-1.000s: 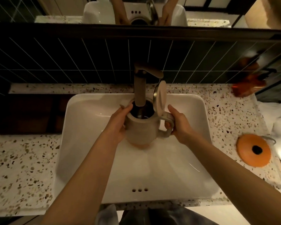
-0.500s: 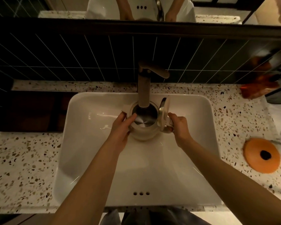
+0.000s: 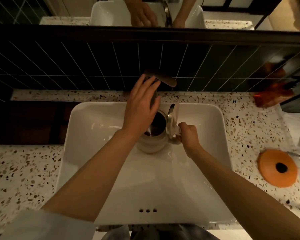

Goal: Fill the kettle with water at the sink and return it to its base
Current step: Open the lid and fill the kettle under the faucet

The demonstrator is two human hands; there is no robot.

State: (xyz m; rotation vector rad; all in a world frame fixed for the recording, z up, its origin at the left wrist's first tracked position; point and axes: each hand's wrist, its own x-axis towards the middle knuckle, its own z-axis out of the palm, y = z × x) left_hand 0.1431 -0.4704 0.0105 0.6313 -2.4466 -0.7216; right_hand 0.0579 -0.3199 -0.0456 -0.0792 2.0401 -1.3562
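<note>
While the right hand point(image 3: 189, 134) has a closed grip on the handle of the open-lidded kettle point(image 3: 152, 135) in the sink point(image 3: 93, 135), the left hand point(image 3: 142, 104), fingers spread, reaches for the tap point(image 3: 164, 80), so filling looks unstarted and the orange base point(image 3: 277, 168) waits on the counter point(image 3: 24, 170).

Through the head camera I saw both forearms bare down to the wrists, with no watch, ring or bracelet on the left hand point(image 3: 140, 104) or the right hand point(image 3: 189, 134). A white sleeve point(image 3: 47, 226) was pushed up past my left elbow. Grey trousers point(image 3: 163, 232) showed below the basin's edge.
</note>
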